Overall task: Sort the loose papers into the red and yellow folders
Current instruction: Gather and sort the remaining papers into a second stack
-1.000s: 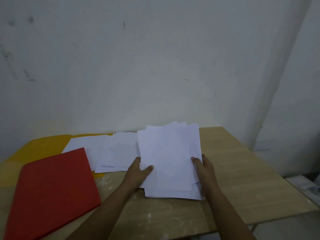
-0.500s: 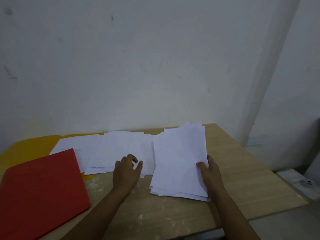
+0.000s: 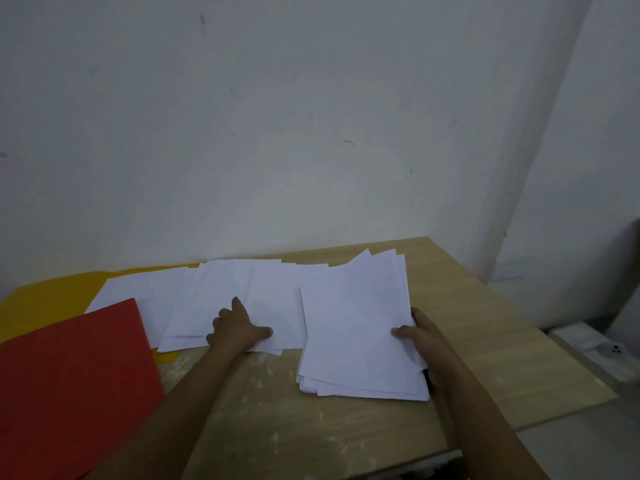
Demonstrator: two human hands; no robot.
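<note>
Papers in an uneven stack [image 3: 360, 327] lie on the wooden table [image 3: 311, 427] at the right, their lower corners fanned out and close to the bare strip of wood along the table's near edge. The right hand [image 3: 420, 341] grips this stack at its right edge, thumb on top of the upper sheet and fingers curled beneath. To the right of that hand the table runs bare up to its right edge. At the near left the red folder [image 3: 72, 386] lies closed, its near part running out of view; its far right corner overlaps loose sheets. Between the folder and the stack is bare, scuffed table. Farther in, the left hand [image 3: 239, 329] rests on the spread sheets [image 3: 221, 299], thumb out to the right, one finger pointing away and the others loosely bent; it grips nothing that can be seen. These sheets overlap one another, and those at the left lie on the yellow folder [image 3: 45, 299], which reaches the wall [image 3: 277, 116]. Their far edges lie near the wall.
</note>
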